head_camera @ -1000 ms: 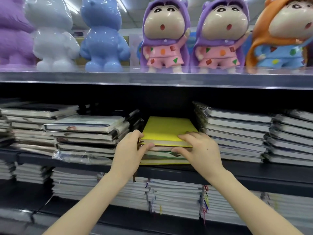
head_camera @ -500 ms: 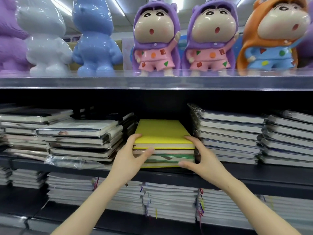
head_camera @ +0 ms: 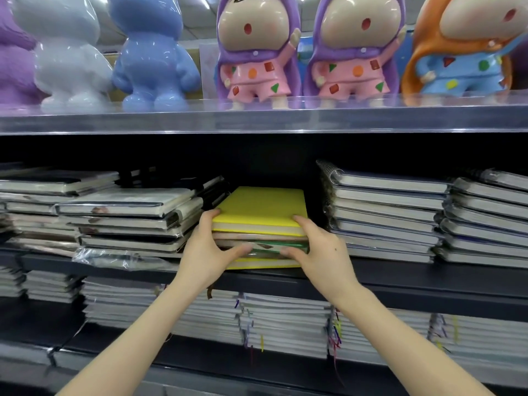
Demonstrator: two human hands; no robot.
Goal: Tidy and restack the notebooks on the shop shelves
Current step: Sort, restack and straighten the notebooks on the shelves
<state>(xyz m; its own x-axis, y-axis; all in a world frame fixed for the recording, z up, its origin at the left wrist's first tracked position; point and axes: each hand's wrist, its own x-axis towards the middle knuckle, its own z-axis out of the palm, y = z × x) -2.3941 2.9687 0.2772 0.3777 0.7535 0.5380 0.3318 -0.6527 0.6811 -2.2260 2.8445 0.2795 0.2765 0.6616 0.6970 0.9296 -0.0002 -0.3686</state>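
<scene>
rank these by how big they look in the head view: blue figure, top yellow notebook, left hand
1. blue figure, largest, though cropped at the top.
2. top yellow notebook and left hand: about alike, and the hand is nearer the camera, so unranked.

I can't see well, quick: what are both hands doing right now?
Left hand: grips the left side of the yellow-topped notebook stack.
Right hand: grips its right side.

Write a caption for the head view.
Left hand and right hand grip the yellow-topped notebook stack on the middle shelf.
</scene>
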